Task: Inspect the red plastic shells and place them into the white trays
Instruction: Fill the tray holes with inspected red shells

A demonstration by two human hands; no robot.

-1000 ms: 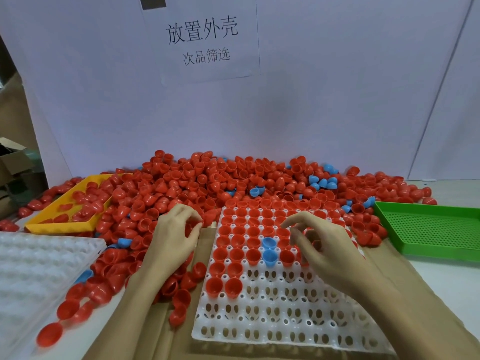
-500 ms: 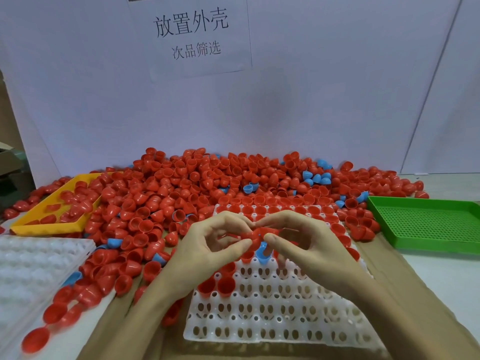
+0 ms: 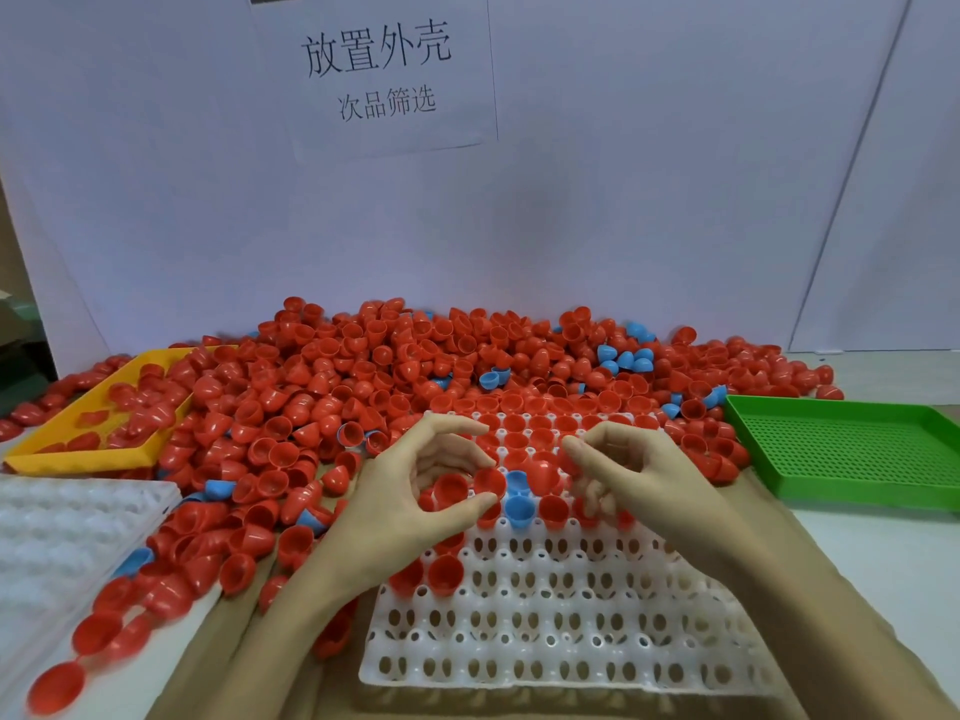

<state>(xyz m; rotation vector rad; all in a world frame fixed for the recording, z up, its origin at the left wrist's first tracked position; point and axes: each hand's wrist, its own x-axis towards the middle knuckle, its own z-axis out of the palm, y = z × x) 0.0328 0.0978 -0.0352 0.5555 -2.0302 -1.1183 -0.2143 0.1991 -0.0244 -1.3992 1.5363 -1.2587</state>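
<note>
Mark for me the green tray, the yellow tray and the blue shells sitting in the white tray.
green tray (image 3: 852,454): head view, on its perforated floor.
yellow tray (image 3: 78,452): head view, on its near rim.
blue shells (image 3: 518,507): head view, on the nearer shell's cup.

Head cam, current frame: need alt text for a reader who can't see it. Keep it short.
A person's left hand pinches a red shell over a half-filled white tray, while the right hand hovers beside it with fingers curled. Behind lies a big pile of red shells with a few blue ones, flanked by a yellow tray and a green tray.
</note>
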